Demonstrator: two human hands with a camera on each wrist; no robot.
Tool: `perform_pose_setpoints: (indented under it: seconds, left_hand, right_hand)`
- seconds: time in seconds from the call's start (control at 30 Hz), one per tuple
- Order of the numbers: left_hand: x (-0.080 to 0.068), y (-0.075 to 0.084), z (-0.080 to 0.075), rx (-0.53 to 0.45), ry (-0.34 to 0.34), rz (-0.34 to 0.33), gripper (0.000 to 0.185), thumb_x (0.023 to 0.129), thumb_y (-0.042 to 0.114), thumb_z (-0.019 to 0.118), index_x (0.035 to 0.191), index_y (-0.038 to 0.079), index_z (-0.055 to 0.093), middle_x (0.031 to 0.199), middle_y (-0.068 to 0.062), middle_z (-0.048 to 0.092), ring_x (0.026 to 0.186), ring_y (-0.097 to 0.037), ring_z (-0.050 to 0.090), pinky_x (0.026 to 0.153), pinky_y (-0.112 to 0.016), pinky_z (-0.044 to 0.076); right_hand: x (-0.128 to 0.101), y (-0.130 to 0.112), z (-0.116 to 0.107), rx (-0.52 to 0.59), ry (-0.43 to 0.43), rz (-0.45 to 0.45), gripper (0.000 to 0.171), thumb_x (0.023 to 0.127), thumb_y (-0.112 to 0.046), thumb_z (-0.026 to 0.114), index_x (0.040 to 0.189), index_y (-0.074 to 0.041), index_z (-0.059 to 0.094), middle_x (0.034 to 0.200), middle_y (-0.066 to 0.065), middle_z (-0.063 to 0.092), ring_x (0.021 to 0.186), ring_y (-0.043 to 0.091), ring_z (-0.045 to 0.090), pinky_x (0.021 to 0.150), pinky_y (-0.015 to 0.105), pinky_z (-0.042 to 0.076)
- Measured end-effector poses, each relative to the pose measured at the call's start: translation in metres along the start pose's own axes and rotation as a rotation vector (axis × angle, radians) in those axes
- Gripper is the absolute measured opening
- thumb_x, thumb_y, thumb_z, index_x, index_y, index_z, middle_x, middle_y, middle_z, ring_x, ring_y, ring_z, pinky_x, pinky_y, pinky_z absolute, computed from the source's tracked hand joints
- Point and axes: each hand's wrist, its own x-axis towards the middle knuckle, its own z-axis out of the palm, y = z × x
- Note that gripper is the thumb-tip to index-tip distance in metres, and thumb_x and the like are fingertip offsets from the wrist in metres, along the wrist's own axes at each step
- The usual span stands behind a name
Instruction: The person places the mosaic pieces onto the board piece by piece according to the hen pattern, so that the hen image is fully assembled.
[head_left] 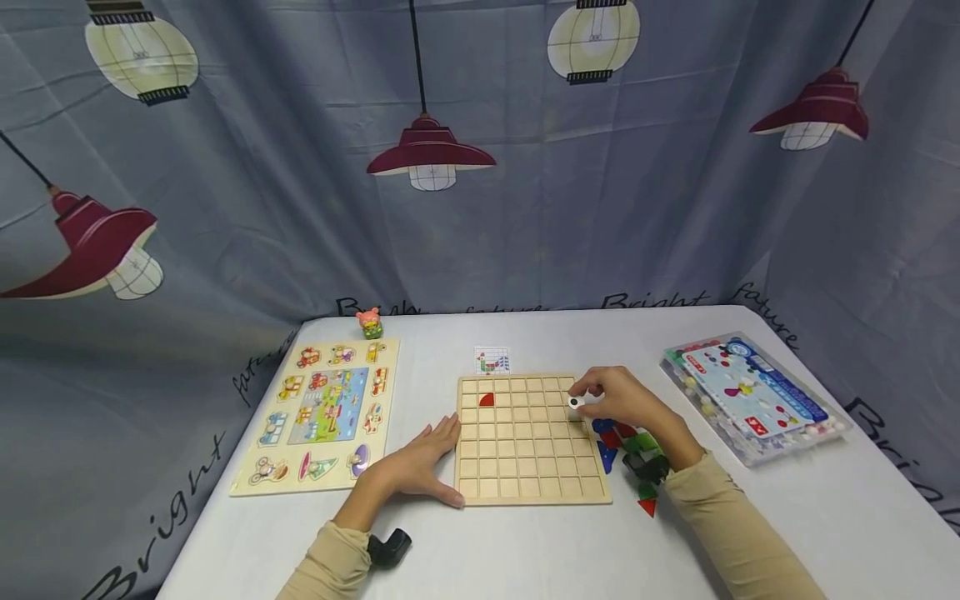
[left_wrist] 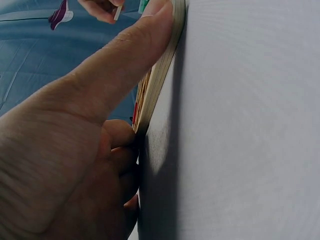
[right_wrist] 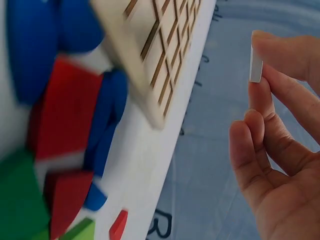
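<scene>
White piece: a small piece with a dark dot [head_left: 575,403], held over the grid board [head_left: 517,468] near its far right corner.
Right hand [head_left: 621,398]: nearly closed, pinching that piece between thumb and fingertips.
Left hand [head_left: 416,463]: spread open, gripping nothing, thumb touching the board's near left corner, fingers along its left edge.
Grid board: one red quarter-circle [head_left: 487,400] in a cell toward the far left corner.
Clear box [head_left: 753,392]: closed near the tabletop's right edge, small pieces showing through its sides.
Forearms: both reaching in from the tabletop's near edge.
</scene>
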Motion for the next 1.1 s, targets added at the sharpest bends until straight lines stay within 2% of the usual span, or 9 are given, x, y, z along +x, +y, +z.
perform_pose_setpoints:
  seconds: [0.13, 0.37, 0.73, 0.93, 1.1]
  left_hand:
    - [0.000, 0.001, 0.000, 0.001, -0.002, 0.003, 0.123, 0.067, 0.054, 0.083, 0.153, -0.004, 0.017, 0.164, -0.017, 0.009, 0.153, -0.029, 0.006, 0.126, -0.048, 0.009]
    - [-0.001, 0.000, -0.001, -0.001, -0.003, 0.000, 0.123, 0.067, 0.054, 0.083, 0.153, -0.004, 0.017, 0.164, -0.018, 0.009, 0.153, -0.030, 0.006, 0.126, -0.048, 0.009]
    - [0.001, 0.000, 0.002, -0.002, -0.004, -0.004, 0.123, 0.067, 0.056, 0.082, 0.154, -0.002, 0.016, 0.164, -0.015, 0.008, 0.154, -0.027, 0.005, 0.126, -0.047, 0.009]
    - [0.000, -0.001, 0.003, 0.002, -0.005, -0.009, 0.124, 0.067, 0.056, 0.083, 0.154, -0.003, 0.016, 0.164, -0.016, 0.008, 0.154, -0.028, 0.005, 0.126, -0.047, 0.009]
    - [0.000, -0.001, 0.001, 0.020, -0.011, -0.012, 0.124, 0.067, 0.057, 0.082, 0.154, -0.002, 0.016, 0.164, -0.015, 0.007, 0.154, -0.027, 0.005, 0.126, -0.046, 0.010]
  right_hand:
    - [0.006, -0.004, 0.005, 0.005, 0.001, -0.032, 0.023, 0.080, -0.017, 0.077, 0.102, -0.009, 0.076, 0.097, -0.002, 0.071, 0.086, 0.016, 0.061, 0.075, 0.032, 0.053]
    - [0.019, -0.012, 0.014, 0.030, -0.027, -0.032, 0.021, 0.080, -0.018, 0.078, 0.100, -0.012, 0.077, 0.094, -0.004, 0.070, 0.077, 0.011, 0.051, 0.065, 0.025, 0.045]
    - [0.039, -0.029, 0.030, 0.088, -0.061, -0.022, 0.019, 0.078, -0.019, 0.080, 0.096, -0.017, 0.077, 0.099, -0.002, 0.072, 0.087, 0.014, 0.060, 0.075, 0.029, 0.052]
    - [0.048, -0.041, 0.036, 0.111, -0.093, -0.038, 0.019, 0.078, -0.018, 0.080, 0.096, -0.015, 0.077, 0.099, 0.000, 0.074, 0.086, 0.017, 0.062, 0.076, 0.031, 0.053]
    - [0.060, -0.048, 0.042, 0.090, -0.106, -0.054, 0.017, 0.076, -0.019, 0.082, 0.093, -0.018, 0.078, 0.097, -0.002, 0.075, 0.085, 0.013, 0.062, 0.075, 0.029, 0.053]
